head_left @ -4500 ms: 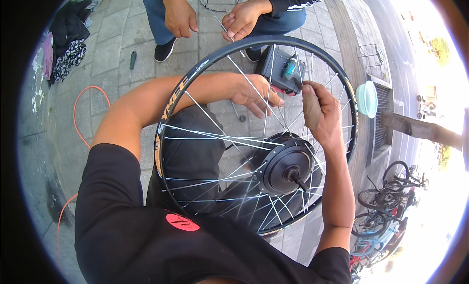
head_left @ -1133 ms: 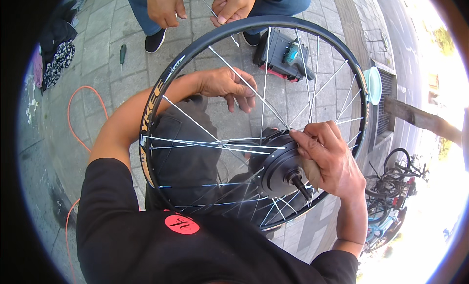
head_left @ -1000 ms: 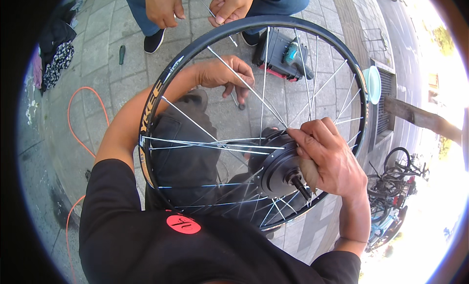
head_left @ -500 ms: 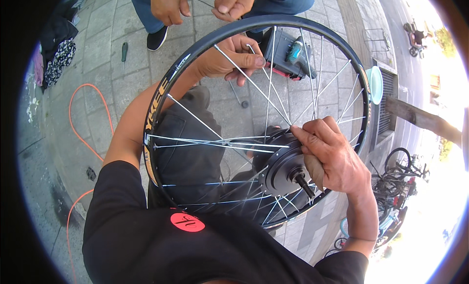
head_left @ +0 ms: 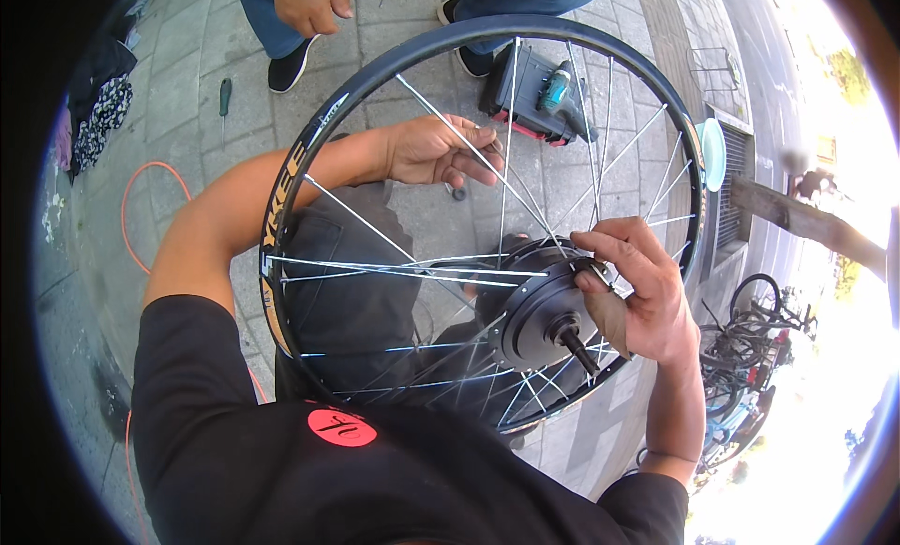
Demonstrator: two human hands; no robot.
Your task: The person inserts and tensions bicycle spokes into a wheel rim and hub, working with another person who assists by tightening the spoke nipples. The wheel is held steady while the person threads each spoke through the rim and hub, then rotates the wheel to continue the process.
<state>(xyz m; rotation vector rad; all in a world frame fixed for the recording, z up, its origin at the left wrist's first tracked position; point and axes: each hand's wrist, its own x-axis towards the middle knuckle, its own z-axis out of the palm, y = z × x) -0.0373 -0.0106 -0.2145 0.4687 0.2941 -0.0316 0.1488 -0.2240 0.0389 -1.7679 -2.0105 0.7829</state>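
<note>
A spoked wheel (head_left: 274, 217) with a black rim stands tilted in front of me, its black hub motor (head_left: 530, 329) and axle toward my right side. My left hand (head_left: 441, 151) reaches between the spokes, thumb and fingers closed on a thin spoke (head_left: 511, 175) in the upper part of the wheel. At the hub's upper edge my right hand (head_left: 642, 287) has thumb and fingers bent together. Something thin and shiny, apparently a spoke's end, shows between them. Other spokes (head_left: 366, 217) run between hub and rim, several crossing at the left.
Beyond the wheel are another person's hand (head_left: 314, 6) and shoes. A black toolbox (head_left: 511, 86) carries a teal power drill (head_left: 558, 90). A screwdriver (head_left: 225, 97) and an orange hose (head_left: 127, 217) lie on the paving. A pale green basin (head_left: 714, 156) and parked bicycles (head_left: 750, 358) are at right.
My left hand has drawn down from near the rim toward the hub. My right hand's fingers have shifted at the hub edge. The other person's hands have moved up, partly out of view.
</note>
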